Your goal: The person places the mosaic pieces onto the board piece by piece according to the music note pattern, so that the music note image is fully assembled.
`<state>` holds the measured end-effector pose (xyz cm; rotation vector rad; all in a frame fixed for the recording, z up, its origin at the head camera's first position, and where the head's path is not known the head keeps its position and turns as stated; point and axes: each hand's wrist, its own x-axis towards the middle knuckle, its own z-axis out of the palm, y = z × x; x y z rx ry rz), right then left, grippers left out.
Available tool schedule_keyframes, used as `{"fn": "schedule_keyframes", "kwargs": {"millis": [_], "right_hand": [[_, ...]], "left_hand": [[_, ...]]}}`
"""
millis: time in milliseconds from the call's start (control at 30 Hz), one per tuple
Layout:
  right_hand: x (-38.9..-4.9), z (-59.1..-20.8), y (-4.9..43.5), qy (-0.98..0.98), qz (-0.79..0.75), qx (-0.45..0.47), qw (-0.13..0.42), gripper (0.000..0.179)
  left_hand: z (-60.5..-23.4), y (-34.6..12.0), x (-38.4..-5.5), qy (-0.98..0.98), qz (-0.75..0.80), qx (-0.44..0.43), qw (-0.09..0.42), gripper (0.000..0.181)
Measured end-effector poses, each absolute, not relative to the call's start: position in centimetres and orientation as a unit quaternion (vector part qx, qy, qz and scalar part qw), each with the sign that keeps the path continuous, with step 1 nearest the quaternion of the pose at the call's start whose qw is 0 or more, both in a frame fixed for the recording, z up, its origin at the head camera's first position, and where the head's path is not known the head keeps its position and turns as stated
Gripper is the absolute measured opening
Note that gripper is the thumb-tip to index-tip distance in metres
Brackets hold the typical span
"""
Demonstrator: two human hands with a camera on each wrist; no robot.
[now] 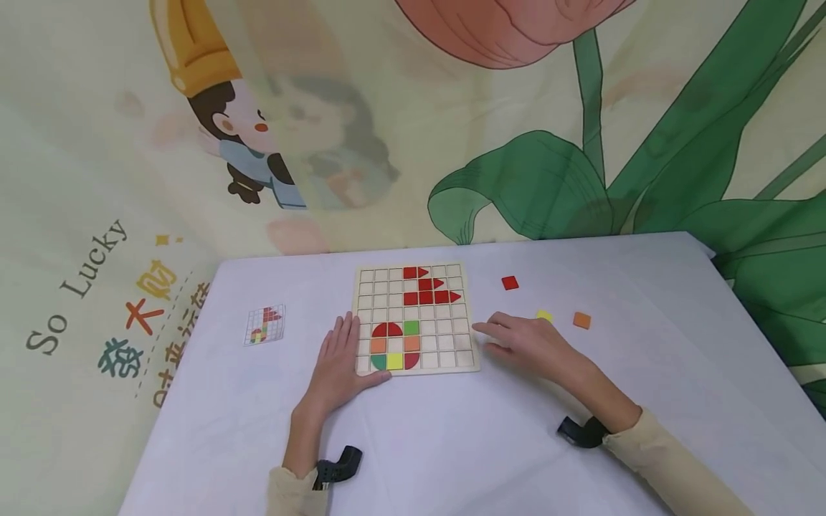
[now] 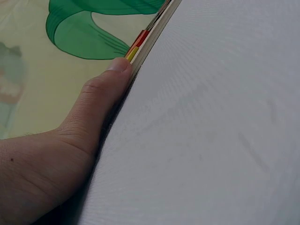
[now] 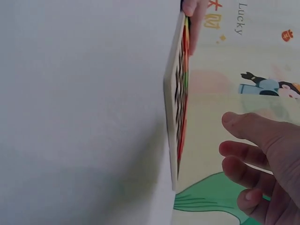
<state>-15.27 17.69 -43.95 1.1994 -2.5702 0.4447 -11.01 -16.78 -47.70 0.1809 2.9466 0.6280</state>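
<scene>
A square wooden grid board (image 1: 447, 342) lies on the white table, holding red, orange, green and yellow pieces in some cells. My left hand (image 1: 332, 376) rests at its lower left corner, fingers straight along the left side and the thumb by the near edge. In the left wrist view, the thumb of the left hand (image 2: 89, 110) touches the board's rim (image 2: 152, 44). Just off the board's right side hovers my right hand (image 1: 532, 349), nothing in it. Its fingers look loosely bent in the right wrist view, the thumb (image 3: 248, 126) apart from them.
Right of the board lie a red square tile (image 1: 510, 283), an orange square tile (image 1: 582, 320) and a yellow piece (image 1: 545, 315) partly behind the right hand. A small pattern card (image 1: 264, 325) lies at the left. A printed cloth (image 1: 413, 215) hangs behind the table.
</scene>
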Motion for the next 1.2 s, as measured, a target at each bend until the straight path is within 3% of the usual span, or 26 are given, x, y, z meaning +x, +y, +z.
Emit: {"fn": "schedule_keyframes", "kwargs": {"millis": [133, 233, 533, 667, 1200], "right_hand": [[-15.7, -43.1, 18.4, -0.892, 0.138, 0.405, 0.145, 0.039], [-16.0, -42.2, 19.2, -0.906, 0.124, 0.387, 0.122, 0.039], [-18.0, -40.1, 26.2, -0.965, 0.108, 0.218, -0.093, 0.036], [-18.9, -40.4, 28.6, -0.963, 0.125, 0.182, -0.154, 0.038], [-19.3, -41.4, 29.5, -0.958, 0.139, 0.129, -0.216, 0.059]], "left_hand": [[-47.7, -16.9, -11.1, 0.975, 0.206, 0.062, 0.051, 0.117], [-47.7, -16.9, -11.2, 0.975, 0.208, 0.064, 0.043, 0.116], [-47.7, -16.8, -11.2, 0.976, 0.203, 0.06, 0.052, 0.116], [-47.6, -16.8, -11.3, 0.976, 0.201, 0.062, 0.051, 0.117], [-47.8, -16.9, -11.0, 0.975, 0.207, 0.057, 0.056, 0.117]]}}
